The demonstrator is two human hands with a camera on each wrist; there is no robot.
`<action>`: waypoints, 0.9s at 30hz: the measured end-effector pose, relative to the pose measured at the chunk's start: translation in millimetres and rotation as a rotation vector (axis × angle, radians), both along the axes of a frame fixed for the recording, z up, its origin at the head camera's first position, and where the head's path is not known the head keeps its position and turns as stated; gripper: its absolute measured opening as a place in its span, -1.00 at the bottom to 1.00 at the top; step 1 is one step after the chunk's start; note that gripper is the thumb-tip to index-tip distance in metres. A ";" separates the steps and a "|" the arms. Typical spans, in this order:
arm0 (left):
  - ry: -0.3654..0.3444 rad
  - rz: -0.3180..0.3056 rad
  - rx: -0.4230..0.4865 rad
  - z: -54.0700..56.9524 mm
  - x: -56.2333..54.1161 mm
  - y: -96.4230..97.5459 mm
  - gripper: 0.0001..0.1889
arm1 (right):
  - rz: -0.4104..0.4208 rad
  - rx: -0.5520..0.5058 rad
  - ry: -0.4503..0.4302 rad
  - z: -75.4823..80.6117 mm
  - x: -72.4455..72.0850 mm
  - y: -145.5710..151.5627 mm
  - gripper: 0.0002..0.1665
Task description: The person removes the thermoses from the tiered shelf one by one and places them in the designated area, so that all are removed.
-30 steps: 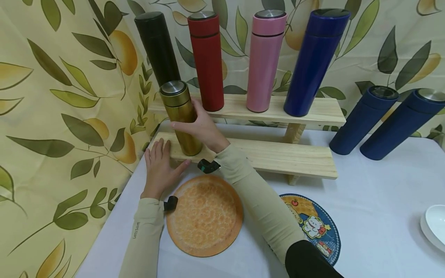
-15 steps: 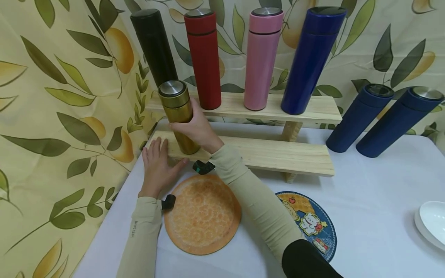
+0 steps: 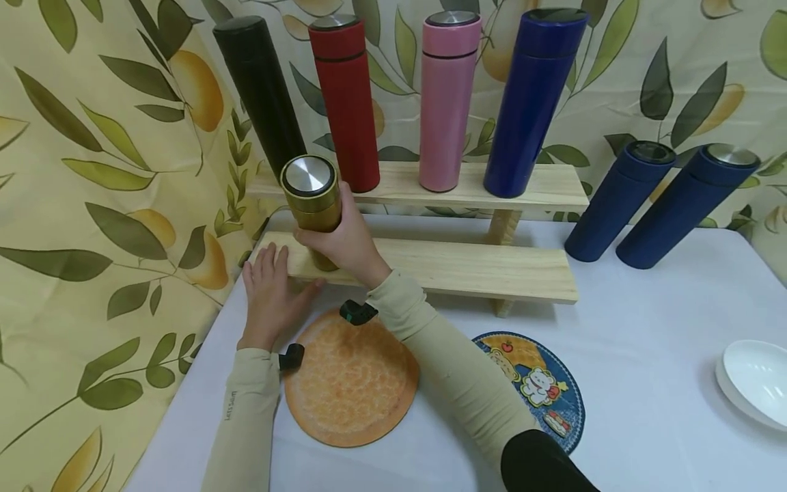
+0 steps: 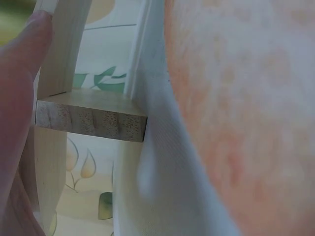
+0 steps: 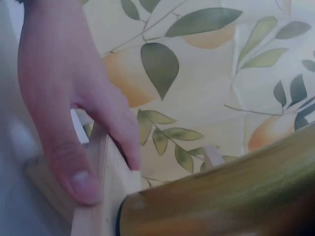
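In the head view my right hand (image 3: 352, 239) grips a gold vacuum flask (image 3: 316, 212) with a shiny steel lid. Fingers and thumb wrap its middle. The flask leans with its top toward me, its base over the left part of the lower wooden shelf (image 3: 473, 266). My left hand (image 3: 270, 297) rests on that shelf's left end with fingers extended and spread. Seen from the right wrist, the left thumb (image 5: 81, 184) lies against the board's edge, close to the base of the flask. Behind, on the upper shelf (image 3: 553, 184), stand black, red, pink and blue flasks.
Two dark blue flasks (image 3: 621, 198) stand on the white-covered table right of the rack. A round tan mat (image 3: 350, 389) lies in front of my hands, and a blue cartoon mat (image 3: 568, 389) beside the right forearm. White bowls (image 3: 756, 383) sit at the far right.
The gold flask has tipped toward me in my right hand, so its lid shows more fully. My left hand keeps its place on the shelf. The head view has shifted slightly right.
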State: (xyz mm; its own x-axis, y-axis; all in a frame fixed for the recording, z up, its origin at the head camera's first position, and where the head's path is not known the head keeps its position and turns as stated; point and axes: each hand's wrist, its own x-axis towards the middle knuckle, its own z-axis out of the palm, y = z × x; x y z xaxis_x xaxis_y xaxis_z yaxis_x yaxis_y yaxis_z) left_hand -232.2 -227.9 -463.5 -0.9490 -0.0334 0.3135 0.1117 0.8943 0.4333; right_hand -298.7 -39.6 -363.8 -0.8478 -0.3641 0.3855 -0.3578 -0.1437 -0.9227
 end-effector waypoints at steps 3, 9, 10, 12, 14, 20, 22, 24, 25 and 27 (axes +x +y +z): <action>-0.009 -0.003 0.005 -0.8 0.7 0.7 0.07 | 0.005 -0.020 0.003 -0.8 1.1 4.1 -0.03; -0.024 -0.006 0.005 -0.9 2.1 2.3 0.10 | 0.017 -0.059 0.048 6.7 0.7 19.4 0.00; -0.024 -0.009 0.003 0.0 1.7 2.3 0.11 | 0.017 -0.065 0.057 9.6 0.9 23.1 0.01; -0.022 -0.016 -0.002 1.6 0.7 1.9 0.12 | 0.012 -0.075 0.070 16.5 2.0 31.9 0.02; -0.023 -0.020 -0.007 2.5 -0.6 1.5 0.12 | 0.013 -0.091 0.071 22.7 2.9 41.3 0.02; -0.015 -0.025 -0.012 2.1 -1.4 0.1 0.14 | -0.017 -0.083 0.074 37.4 7.9 70.0 -0.10; -0.015 -0.025 -0.008 2.6 -0.8 0.2 0.14 | -0.024 -0.062 0.078 40.8 9.5 79.5 -0.11; -0.016 -0.022 -0.006 3.4 0.3 0.4 0.13 | -0.017 -0.053 0.082 44.0 11.0 88.9 -0.10; -0.019 -0.020 -0.004 3.6 1.0 0.6 0.12 | -0.012 -0.048 0.082 45.5 11.7 93.7 -0.09; -0.023 -0.017 0.000 3.5 2.5 1.2 0.11 | -0.009 -0.038 0.070 48.7 14.1 103.8 -0.07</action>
